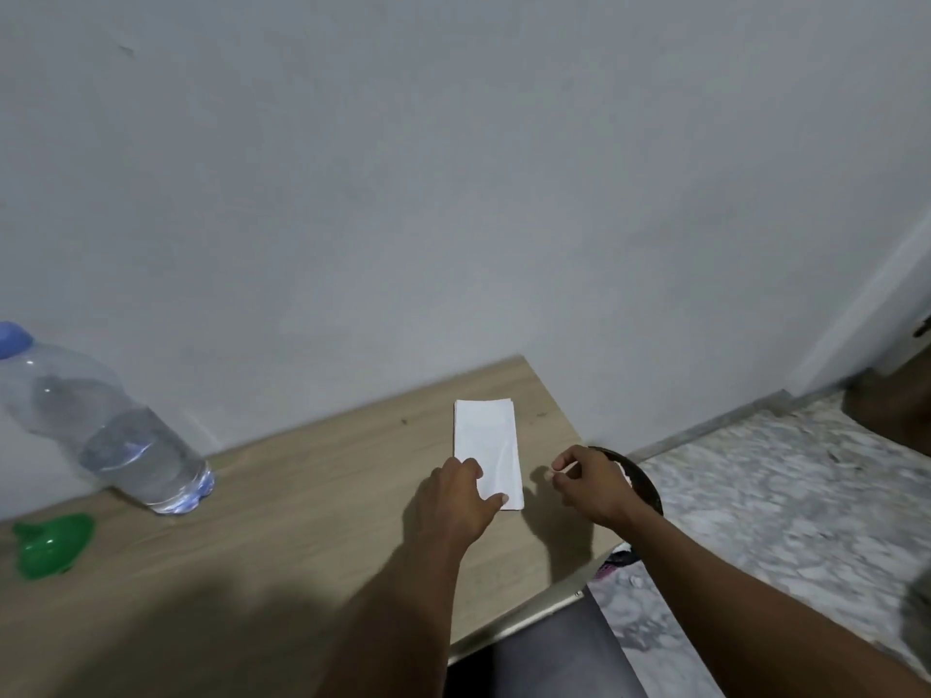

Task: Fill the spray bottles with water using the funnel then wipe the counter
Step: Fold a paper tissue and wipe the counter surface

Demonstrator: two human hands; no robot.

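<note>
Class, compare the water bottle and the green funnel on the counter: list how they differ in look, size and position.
The water bottle is clear with a blue cap; the funnel is solid green. The bottle is far bigger and taller than the low funnel. The bottle stands back by the wall; the funnel sits nearer the front. Both rest on the wooden counter, at the left of the view.

One clear water bottle (111, 425) with a blue cap is at the left of the frame. One green funnel (53, 545) is at the lower left. One folded white napkin (487, 440) is at the centre. Two grips show, the left grip (461, 496) and the right grip (592, 488). There is one counter (282, 521) and one dark round rim (642, 478) right of centre.
</note>
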